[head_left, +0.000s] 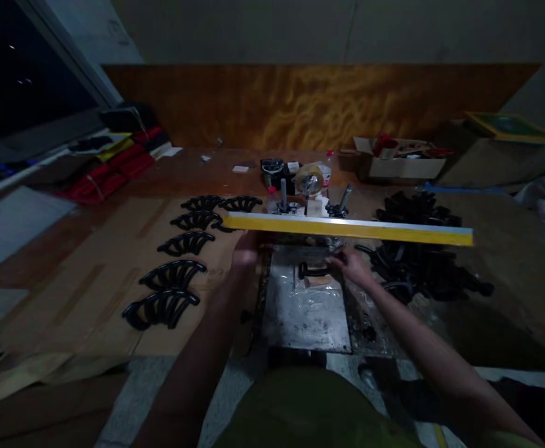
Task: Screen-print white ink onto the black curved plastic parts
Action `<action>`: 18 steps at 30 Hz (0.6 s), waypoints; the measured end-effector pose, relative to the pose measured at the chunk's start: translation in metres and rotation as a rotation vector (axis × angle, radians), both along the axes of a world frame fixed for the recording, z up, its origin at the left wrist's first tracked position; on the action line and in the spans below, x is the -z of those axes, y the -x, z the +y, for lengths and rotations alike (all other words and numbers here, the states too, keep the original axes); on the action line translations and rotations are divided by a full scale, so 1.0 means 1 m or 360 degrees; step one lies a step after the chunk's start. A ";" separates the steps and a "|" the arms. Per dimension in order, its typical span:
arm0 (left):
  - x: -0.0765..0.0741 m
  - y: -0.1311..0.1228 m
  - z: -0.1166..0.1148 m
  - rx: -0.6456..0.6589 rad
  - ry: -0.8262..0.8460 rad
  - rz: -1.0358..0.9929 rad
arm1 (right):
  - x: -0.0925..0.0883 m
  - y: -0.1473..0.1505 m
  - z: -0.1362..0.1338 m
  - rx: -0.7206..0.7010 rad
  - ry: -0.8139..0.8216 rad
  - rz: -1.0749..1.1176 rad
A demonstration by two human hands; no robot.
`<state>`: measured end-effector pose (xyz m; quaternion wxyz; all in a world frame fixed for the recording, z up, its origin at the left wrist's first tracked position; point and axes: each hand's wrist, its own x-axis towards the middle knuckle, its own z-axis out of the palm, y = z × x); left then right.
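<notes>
On the grey metal plate [305, 320] in front of me lies a black curved handle [315, 272], above a small tan piece [318, 281]. My right hand [354, 266] reaches in from the right, its fingers pinched at the handle's right end. My left hand [247, 242] is at the plate's far left corner, near the yellow bar [347, 229]; its fingers are hidden behind the bar and in shadow. Groups of similar black handles [165, 308] lie in fanned rows on cardboard to the left. A heap of black handles [417, 267] sits to the right.
The yellow bar crosses the view above the plate. Behind it stand metal posts [284, 194], a roll of tape [310, 179] and a dark tub [272, 171]. An open carton [400, 167] is at the back right; red folded cloth [114, 174] lies at the back left.
</notes>
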<state>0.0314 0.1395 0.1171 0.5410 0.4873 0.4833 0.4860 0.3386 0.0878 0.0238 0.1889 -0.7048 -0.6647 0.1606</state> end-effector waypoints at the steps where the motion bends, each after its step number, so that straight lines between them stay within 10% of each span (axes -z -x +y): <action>1: 0.003 -0.003 -0.003 -0.0030 -0.0003 -0.0038 | 0.006 0.013 -0.006 -0.0118 0.0030 -0.0080; 10: 0.102 -0.047 -0.094 0.0482 0.1142 -0.0013 | 0.003 0.071 -0.041 -0.0272 0.0042 -0.0495; 18: 0.111 -0.061 -0.090 0.0330 0.0851 0.0116 | 0.013 0.108 -0.074 -0.0471 -0.0233 -0.0216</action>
